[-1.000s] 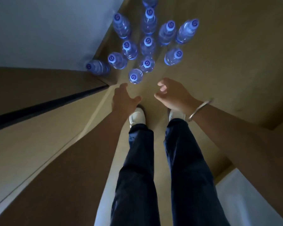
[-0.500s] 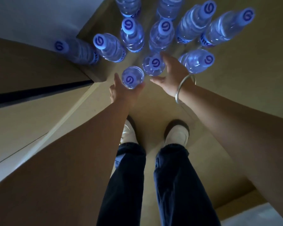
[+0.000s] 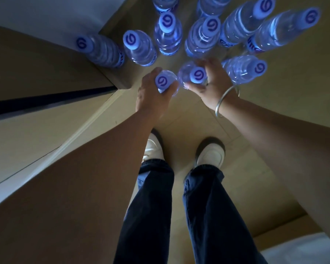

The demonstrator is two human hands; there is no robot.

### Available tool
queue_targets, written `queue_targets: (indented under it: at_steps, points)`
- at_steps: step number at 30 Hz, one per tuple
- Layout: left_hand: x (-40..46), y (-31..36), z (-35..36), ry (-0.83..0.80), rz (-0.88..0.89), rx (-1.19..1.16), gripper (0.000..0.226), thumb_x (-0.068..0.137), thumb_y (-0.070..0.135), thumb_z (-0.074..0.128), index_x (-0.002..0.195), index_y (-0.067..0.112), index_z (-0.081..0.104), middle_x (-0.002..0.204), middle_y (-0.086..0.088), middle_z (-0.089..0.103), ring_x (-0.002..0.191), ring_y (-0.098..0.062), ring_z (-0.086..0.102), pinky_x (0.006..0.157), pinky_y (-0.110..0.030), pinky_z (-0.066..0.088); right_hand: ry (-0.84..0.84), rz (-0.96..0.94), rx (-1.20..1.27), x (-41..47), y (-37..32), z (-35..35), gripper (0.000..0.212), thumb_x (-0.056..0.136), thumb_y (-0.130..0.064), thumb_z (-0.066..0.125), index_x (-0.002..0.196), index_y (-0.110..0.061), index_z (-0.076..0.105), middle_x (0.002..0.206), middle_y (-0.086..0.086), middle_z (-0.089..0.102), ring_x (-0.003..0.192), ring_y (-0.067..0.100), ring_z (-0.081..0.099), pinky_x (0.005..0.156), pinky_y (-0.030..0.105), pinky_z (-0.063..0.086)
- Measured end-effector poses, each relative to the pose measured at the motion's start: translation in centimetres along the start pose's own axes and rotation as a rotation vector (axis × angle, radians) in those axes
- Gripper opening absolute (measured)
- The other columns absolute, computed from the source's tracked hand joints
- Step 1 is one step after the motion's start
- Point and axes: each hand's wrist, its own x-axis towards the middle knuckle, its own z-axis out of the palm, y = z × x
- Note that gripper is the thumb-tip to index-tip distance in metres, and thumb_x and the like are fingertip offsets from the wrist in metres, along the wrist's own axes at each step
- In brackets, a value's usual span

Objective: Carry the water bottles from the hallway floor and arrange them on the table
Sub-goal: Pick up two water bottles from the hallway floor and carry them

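Observation:
Several clear water bottles with pale blue caps stand upright on the tan hallway floor (image 3: 293,88), seen from above. My left hand (image 3: 151,92) grips the nearest bottle (image 3: 163,81) just below its cap. Right beside it, my right hand (image 3: 211,80), a metal bangle on its wrist, curls round the neck of a second bottle (image 3: 197,74). Other bottles stand behind, such as a far-left bottle (image 3: 101,50) by the wall and a bottle (image 3: 244,68) just right of my right hand. No table is in view.
A white wall and a brown door frame (image 3: 46,77) close off the left side, with a skirting edge running toward the bottles. My two feet in white shoes (image 3: 210,155) stand on the floor right behind my hands. A pale surface (image 3: 303,252) shows at bottom right.
I have bent lower, so the bottles look larger. Both hands went from reaching with parted fingers to closing round the two nearest bottles.

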Motion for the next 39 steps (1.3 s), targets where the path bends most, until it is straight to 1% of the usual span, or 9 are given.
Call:
queue_targets:
  at_steps: [7,9,13,17,23,27,30,33,39]
  points:
    - [-6.3,2.7,-4.6,-0.028,-0.048,0.007,0.052,0.077,0.036,0.072,0.124,0.022,0.054,0.122,0.001,0.059,0.113,-0.021,0.055,0.089,-0.024,0.042,-0.068,-0.022,-0.017,-6.7,-3.6,-3.6,0.053,0.081,-0.027,0.070,0.126,-0.006,0.050,0.126,0.010,0.057,0.114,0.028,0.055,0.097,0.032,0.037]
    - [-9.2,3.8,-6.6,-0.039,-0.097,-0.016,0.056,0.076,0.036,0.072,0.127,0.023,0.052,0.124,0.001,0.058,0.116,-0.023,0.054,0.097,-0.033,0.044,-0.081,-0.063,-0.037,-9.1,-5.7,-5.5,0.053,0.080,-0.024,0.072,0.124,-0.004,0.052,0.125,0.012,0.058,0.112,0.030,0.055,0.096,0.031,0.036]
    - [-15.2,6.2,-11.0,-0.015,-0.087,-0.082,0.042,0.076,0.029,0.072,0.112,0.011,0.058,0.108,-0.013,0.063,0.103,-0.034,0.059,0.086,-0.042,0.050,-0.148,-0.225,-0.111,-13.4,-10.8,-9.4,0.050,0.074,-0.021,0.077,0.113,0.002,0.057,0.111,0.016,0.063,0.100,0.031,0.060,0.087,0.029,0.040]
    - [-22.4,8.7,-15.4,0.026,-0.078,-0.105,0.045,0.077,0.030,0.072,0.114,0.008,0.058,0.114,-0.017,0.061,0.106,-0.036,0.057,0.090,-0.049,0.048,-0.190,-0.383,-0.129,-17.4,-16.6,-13.6,0.041,0.072,-0.020,0.078,0.102,0.001,0.060,0.098,0.014,0.064,0.089,0.031,0.061,0.074,0.020,0.035]
    - [-35.7,11.0,-23.3,0.322,-0.182,-0.291,0.050,0.078,0.031,0.073,0.122,0.016,0.056,0.122,-0.006,0.059,0.110,-0.023,0.056,0.096,-0.037,0.045,-0.268,-0.576,-0.127,-25.3,-26.6,-18.5,0.044,0.071,-0.019,0.080,0.107,0.001,0.062,0.102,0.016,0.067,0.093,0.031,0.063,0.080,0.016,0.036]
    - [-44.5,11.7,-28.9,0.586,-0.188,-0.413,0.042,0.078,0.029,0.074,0.116,0.018,0.059,0.110,0.006,0.058,0.098,-0.008,0.054,0.079,-0.014,0.036,-0.357,-0.629,-0.140,-30.6,-33.4,-19.5,0.048,0.073,-0.021,0.079,0.113,-0.002,0.063,0.114,0.014,0.066,0.106,0.028,0.062,0.087,0.017,0.036]
    - [-50.5,11.3,-32.3,0.715,-0.208,-0.477,0.035,0.079,0.030,0.073,0.111,0.028,0.058,0.114,0.014,0.057,0.102,-0.005,0.054,0.081,-0.016,0.038,-0.475,-0.675,-0.183,-34.2,-38.6,-19.0,0.030,0.074,-0.029,0.077,0.097,-0.013,0.066,0.096,0.006,0.070,0.091,0.024,0.065,0.081,0.033,0.048]
    - [-55.5,10.3,-35.1,0.881,-0.232,-0.558,0.027,0.079,0.030,0.070,0.093,0.046,0.053,0.084,0.026,0.062,0.078,-0.001,0.057,0.062,-0.003,0.038,-0.561,-0.777,-0.245,-37.8,-43.6,-17.7,0.023,0.074,-0.039,0.074,0.086,-0.021,0.064,0.085,-0.002,0.068,0.079,0.016,0.063,0.071,0.029,0.046]
    - [-65.5,5.9,-39.2,1.210,-0.276,-0.671,0.019,0.080,0.025,0.069,0.093,0.033,0.057,0.085,0.015,0.061,0.079,-0.006,0.055,0.068,-0.016,0.038,-0.609,-1.047,-0.306,-46.8,-52.1,-13.1,0.028,0.075,-0.046,0.072,0.089,-0.023,0.065,0.084,-0.006,0.064,0.077,0.014,0.058,0.066,0.026,0.038]
